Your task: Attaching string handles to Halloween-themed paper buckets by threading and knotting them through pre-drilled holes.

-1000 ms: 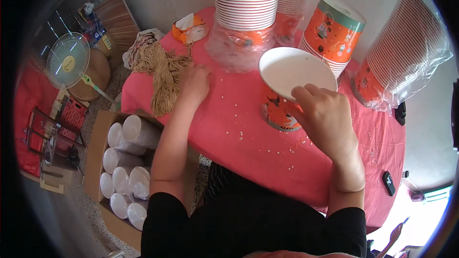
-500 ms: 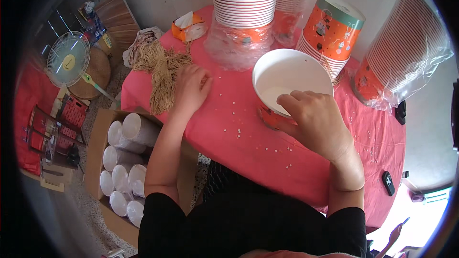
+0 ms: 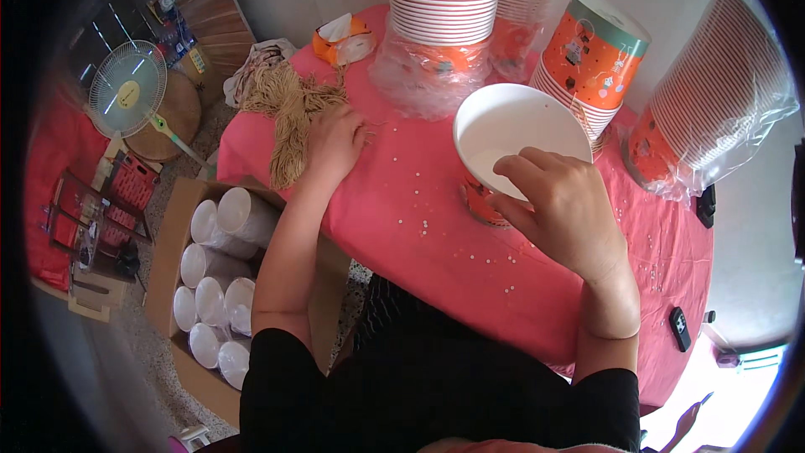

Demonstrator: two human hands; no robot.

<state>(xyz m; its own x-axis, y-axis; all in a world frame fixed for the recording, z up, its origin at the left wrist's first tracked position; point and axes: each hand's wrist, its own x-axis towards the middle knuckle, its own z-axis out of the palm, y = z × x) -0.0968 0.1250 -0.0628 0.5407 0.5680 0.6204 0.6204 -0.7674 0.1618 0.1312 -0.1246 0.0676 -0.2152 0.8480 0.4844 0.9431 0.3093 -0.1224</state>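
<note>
My right hand (image 3: pixel 566 201) is closed on the near rim of a white-lined paper bucket (image 3: pixel 495 122), thumb outside and fingers over the edge. The bucket's outside is orange; it tilts slightly on the pink-covered table (image 3: pixel 402 260). My left hand (image 3: pixel 337 141) rests at the right edge of a bundle of tan string (image 3: pixel 289 122). Its fingers are curled in, and a thin strand shows by the fingertips; the palm is hidden.
Behind stand tall stacks of paper buckets (image 3: pixel 444 0), an upturned orange-and-green stack (image 3: pixel 595 50) and a leaning wrapped stack (image 3: pixel 713 92). An orange tissue pack (image 3: pixel 344 40) lies by the string. Small white dots are scattered about. A carton (image 3: pixel 189 369) of wrapped cups stands lower left.
The view has shifted a little, so the table things sit slightly further right. My right hand stays on the bucket's rim, and my left hand stays by the string.
</note>
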